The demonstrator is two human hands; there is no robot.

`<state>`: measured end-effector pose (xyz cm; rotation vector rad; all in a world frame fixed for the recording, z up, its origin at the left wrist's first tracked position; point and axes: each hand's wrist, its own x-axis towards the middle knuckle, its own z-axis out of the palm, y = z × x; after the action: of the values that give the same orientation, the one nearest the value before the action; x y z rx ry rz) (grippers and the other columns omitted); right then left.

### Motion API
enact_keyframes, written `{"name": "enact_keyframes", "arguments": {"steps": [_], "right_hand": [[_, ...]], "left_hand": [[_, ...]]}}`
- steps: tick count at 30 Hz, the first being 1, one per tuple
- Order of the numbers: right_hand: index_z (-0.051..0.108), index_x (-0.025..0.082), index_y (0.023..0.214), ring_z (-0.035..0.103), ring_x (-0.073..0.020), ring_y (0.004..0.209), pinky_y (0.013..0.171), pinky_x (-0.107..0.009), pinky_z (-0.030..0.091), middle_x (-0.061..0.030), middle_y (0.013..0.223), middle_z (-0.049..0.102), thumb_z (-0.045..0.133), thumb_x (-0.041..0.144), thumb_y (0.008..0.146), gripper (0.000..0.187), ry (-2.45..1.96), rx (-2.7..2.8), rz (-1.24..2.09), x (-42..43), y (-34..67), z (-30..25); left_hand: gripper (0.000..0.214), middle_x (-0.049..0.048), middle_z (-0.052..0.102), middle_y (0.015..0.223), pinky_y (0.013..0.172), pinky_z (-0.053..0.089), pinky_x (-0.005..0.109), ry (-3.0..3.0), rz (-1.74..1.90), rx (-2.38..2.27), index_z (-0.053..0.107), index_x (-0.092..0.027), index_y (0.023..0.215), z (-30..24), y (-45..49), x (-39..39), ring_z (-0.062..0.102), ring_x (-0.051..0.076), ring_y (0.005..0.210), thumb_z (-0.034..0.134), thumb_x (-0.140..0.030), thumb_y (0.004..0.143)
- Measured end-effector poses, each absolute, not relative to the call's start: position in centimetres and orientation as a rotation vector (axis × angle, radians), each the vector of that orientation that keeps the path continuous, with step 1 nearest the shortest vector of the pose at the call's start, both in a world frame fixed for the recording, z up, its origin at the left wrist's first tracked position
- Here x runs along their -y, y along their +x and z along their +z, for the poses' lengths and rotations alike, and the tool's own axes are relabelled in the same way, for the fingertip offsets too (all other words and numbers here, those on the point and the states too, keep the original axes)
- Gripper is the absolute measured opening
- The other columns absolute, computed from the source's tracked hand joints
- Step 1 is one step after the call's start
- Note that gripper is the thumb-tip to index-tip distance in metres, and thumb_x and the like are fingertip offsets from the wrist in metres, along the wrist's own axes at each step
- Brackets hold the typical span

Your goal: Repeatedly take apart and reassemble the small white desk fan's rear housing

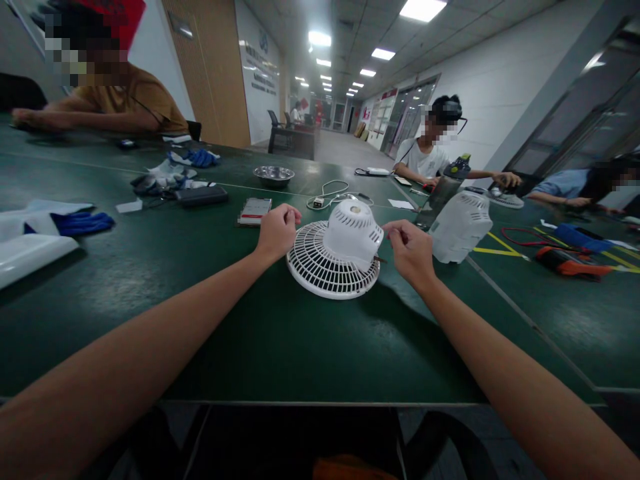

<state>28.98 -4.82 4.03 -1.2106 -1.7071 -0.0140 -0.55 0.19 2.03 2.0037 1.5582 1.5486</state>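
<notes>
A white fan head (350, 233) lies face down on the green table in front of me, its round grille (333, 273) underneath and its slotted motor housing on top. My left hand (277, 232) is closed beside the grille's left rim, fingertips pressed together. My right hand (411, 250) is closed in a pinch just right of the housing. Whether either hand holds something small is too unclear to see. A short dark piece sticks out low on the housing's right side. Behind the fan lies a white cable (325, 193) with a plug.
To the right stand a white plastic housing (463, 227) and a dark bottle (443, 193). An orange multimeter (573, 262) lies farther right. Beyond my left hand are a flat case (256, 211) and a metal bowl (274, 175). Blue gloves (85, 223) lie left. Other people sit around the table.
</notes>
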Motion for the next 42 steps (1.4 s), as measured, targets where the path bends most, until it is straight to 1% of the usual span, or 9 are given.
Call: {"name": "enact_keyframes", "arguments": {"steps": [4,8,11,15,20,25,29,36,42], "right_hand": [[0.061,0.022,0.071,0.043,-0.0132,0.050,0.054,-0.027,0.033,0.0048,0.053,0.046,0.044,0.014,0.082,0.022,-1.179,1.656,0.117,4.6,29.5,4.0],[0.049,0.023,0.060,0.044,-0.0135,0.052,0.055,-0.028,0.032,0.0034,0.054,0.046,0.041,0.013,0.079,0.022,-1.183,1.664,0.112,4.6,29.7,4.1],[0.049,0.022,0.055,0.046,-0.0139,0.054,0.057,-0.028,0.033,0.0018,0.054,0.049,0.041,0.011,0.074,0.023,-1.217,1.714,0.055,4.8,29.6,4.2],[0.052,0.021,0.057,0.047,-0.0135,0.055,0.058,-0.027,0.034,0.0020,0.055,0.052,0.041,0.007,0.062,0.018,-1.216,1.738,0.013,4.8,29.5,4.1],[0.048,0.022,0.057,0.049,-0.0131,0.055,0.056,-0.025,0.033,0.0033,0.055,0.054,0.041,0.006,0.054,0.017,-1.201,1.690,0.077,4.5,29.7,4.0],[0.055,0.022,0.067,0.050,-0.0133,0.050,0.054,-0.025,0.034,0.0066,0.052,0.055,0.040,0.004,0.047,0.030,-1.245,1.681,0.142,4.7,29.8,4.4],[0.057,0.022,0.073,0.051,-0.0138,0.050,0.057,-0.026,0.035,0.0080,0.051,0.055,0.040,0.003,0.046,0.037,-1.273,1.709,0.122,4.8,29.7,4.5],[0.056,0.022,0.075,0.050,-0.0131,0.049,0.057,-0.025,0.035,0.0082,0.050,0.055,0.039,0.003,0.048,0.037,-1.291,1.740,0.153,4.9,29.3,4.4],[0.058,0.021,0.080,0.055,-0.0142,0.058,0.061,-0.028,0.042,0.0037,0.063,0.059,0.045,0.005,0.062,0.028,-1.255,1.706,0.138,4.4,29.3,3.3]], "left_hand": [[0.025,0.0028,0.064,0.063,0.066,0.044,0.033,2.147,1.559,-1.528,0.057,-0.021,0.062,2.6,-0.6,0.3,0.059,0.019,0.063,0.044,-0.007,0.079],[0.027,0.0007,0.057,0.054,0.064,0.040,0.033,2.271,1.540,-1.455,0.051,-0.022,0.054,2.7,-0.5,0.5,0.055,0.019,0.057,0.043,-0.007,0.075],[0.025,-0.0002,0.057,0.052,0.061,0.039,0.032,2.307,1.491,-1.405,0.051,-0.022,0.052,2.5,-0.6,0.4,0.054,0.018,0.054,0.044,-0.005,0.070],[0.021,0.0005,0.061,0.057,0.059,0.039,0.030,2.310,1.478,-1.400,0.053,-0.020,0.053,2.5,-0.8,0.5,0.056,0.017,0.058,0.047,-0.003,0.061],[0.017,0.0001,0.061,0.056,0.057,0.038,0.030,2.268,1.451,-1.476,0.053,-0.020,0.052,2.9,-0.6,0.7,0.055,0.017,0.055,0.052,-0.004,0.059],[0.022,-0.0012,0.055,0.055,0.054,0.031,0.031,2.270,1.431,-1.578,0.044,-0.022,0.055,3.3,-0.3,0.7,0.051,0.017,0.055,0.058,-0.006,0.060],[0.029,-0.0023,0.048,0.053,0.053,0.027,0.032,2.314,1.442,-1.565,0.037,-0.024,0.055,3.4,-0.2,0.6,0.045,0.016,0.053,0.058,-0.004,0.060],[0.033,-0.0024,0.042,0.053,0.054,0.026,0.033,2.292,1.412,-1.589,0.032,-0.024,0.055,3.5,0.0,0.7,0.042,0.016,0.054,0.055,-0.001,0.059],[0.032,-0.0020,0.046,0.053,0.053,0.028,0.033,2.281,1.410,-1.587,0.033,-0.024,0.056,3.3,-0.2,0.7,0.046,0.017,0.054,0.056,-0.002,0.062]]}}
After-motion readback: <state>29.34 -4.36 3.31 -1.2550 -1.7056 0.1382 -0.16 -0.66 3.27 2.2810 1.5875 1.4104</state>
